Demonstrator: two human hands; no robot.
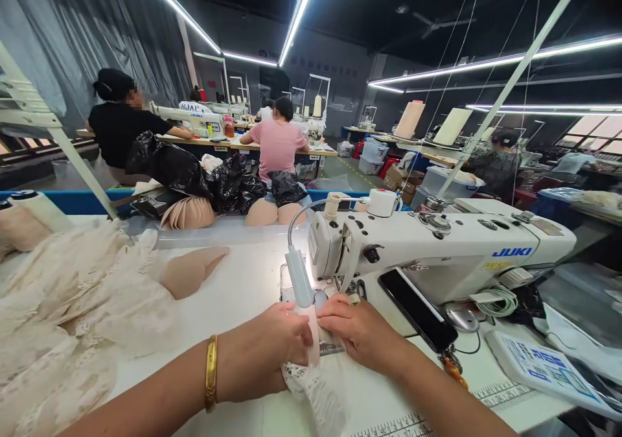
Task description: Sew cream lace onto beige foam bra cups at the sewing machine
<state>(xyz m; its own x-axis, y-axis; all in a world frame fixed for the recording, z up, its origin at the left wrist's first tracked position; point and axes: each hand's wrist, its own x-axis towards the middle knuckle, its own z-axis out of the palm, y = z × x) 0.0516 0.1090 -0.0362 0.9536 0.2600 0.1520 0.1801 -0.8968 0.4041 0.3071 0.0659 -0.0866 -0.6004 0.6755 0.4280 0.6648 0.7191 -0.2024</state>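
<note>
My left hand (262, 349), with a gold bangle at the wrist, is closed on a piece of white lace fabric (323, 398) that hangs toward me over the table edge side. A pale pink strip (313, 340) of it runs up between my hands. On the strip's right edge, the fingers of my right hand (364, 333) are pressed together, close to the needle area. A white JUKI sewing machine (451, 255) stands just beyond. Its small lamp (300, 278) hangs over my fingertips and hides part of the work; the needle cannot be made out.
Cream lace pieces (92, 294) heap at the left, beside a beige molded cup (194, 271). A phone (418, 307) leans by the machine, near a white box (549, 372). Black plastic bags (233, 181) lie behind the table. Several people work at other machines.
</note>
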